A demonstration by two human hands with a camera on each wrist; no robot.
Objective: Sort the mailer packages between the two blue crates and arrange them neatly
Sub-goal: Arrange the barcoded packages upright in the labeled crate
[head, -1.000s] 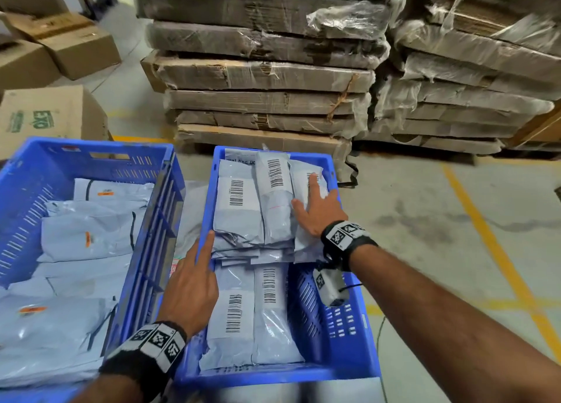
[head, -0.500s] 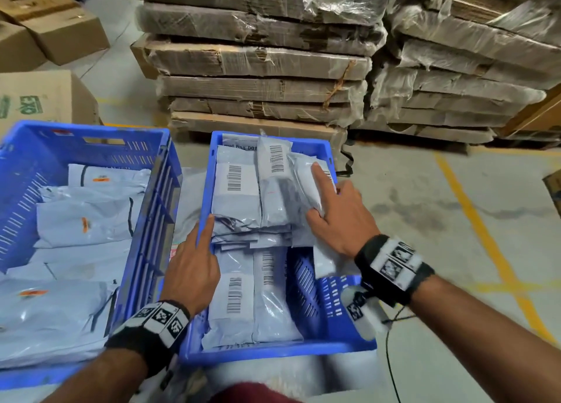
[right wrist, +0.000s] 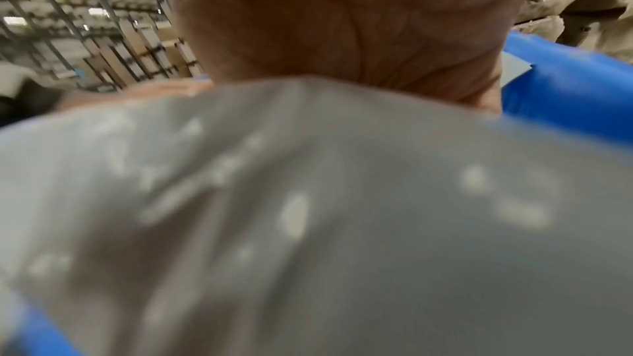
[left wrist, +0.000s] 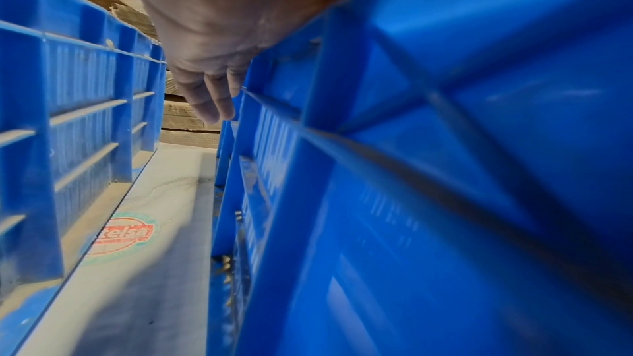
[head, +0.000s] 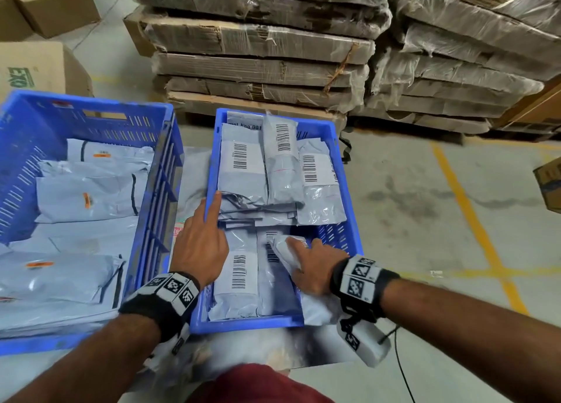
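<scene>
From the head view, your right hand (head: 315,267) has its grip on a mailer (head: 285,250) at the near right corner of the small crate (head: 349,229), fingers and thumb curled around its edge. Your left hand (head: 202,244) lies released on that crate's left rim, index finger straight along it. Barcoded mailers fill the far half in three tidy columns; the big crate (head: 151,196) to the left holds larger ones.

In the left wrist view, your straight fingers (left wrist: 212,102) touch the rim, with the gap between the crates below.

The right wrist view shows glossy grey film crumpled under your palm (right wrist: 342,23), blurred. Judge it light, soft and slippery: hold it across the bulk, not by a loose flap.
</scene>
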